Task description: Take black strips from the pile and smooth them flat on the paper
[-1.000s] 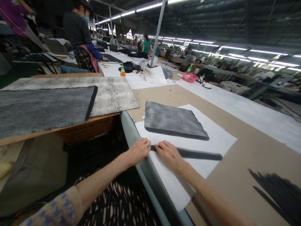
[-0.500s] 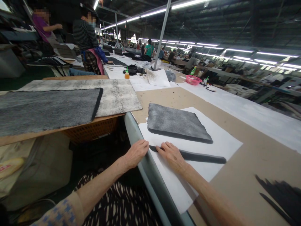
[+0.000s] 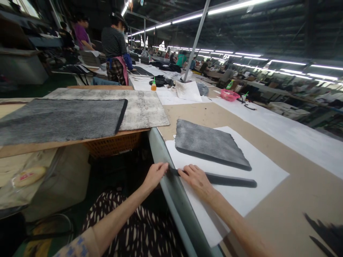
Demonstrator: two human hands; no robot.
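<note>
A narrow dark fabric strip [image 3: 233, 180] lies on a white paper sheet [image 3: 268, 175], its near end reaching past the table edge. The fingers of my left hand [image 3: 155, 175] are pinched on that end, just off the edge. My right hand [image 3: 197, 179] rests over the strip near the edge, fingers bent and closed on it; the part beneath is hidden. Behind the strip, on the same paper, lies a grey fuzzy fabric piece [image 3: 211, 142] with a darker front border, touched by neither hand.
A larger grey fabric panel [image 3: 66, 117] lies on a board to the left. Dark pieces [image 3: 327, 232] lie at the lower right. Farther back are an orange bottle [image 3: 153, 85], a pink basket [image 3: 229, 95] and a metal post [image 3: 197, 39]. A co-worker [image 3: 115, 50] stands at the far left.
The view has turned left, so the surroundings sit farther right. The strip has slid toward my left hand, and its near end now extends over the table edge.
</note>
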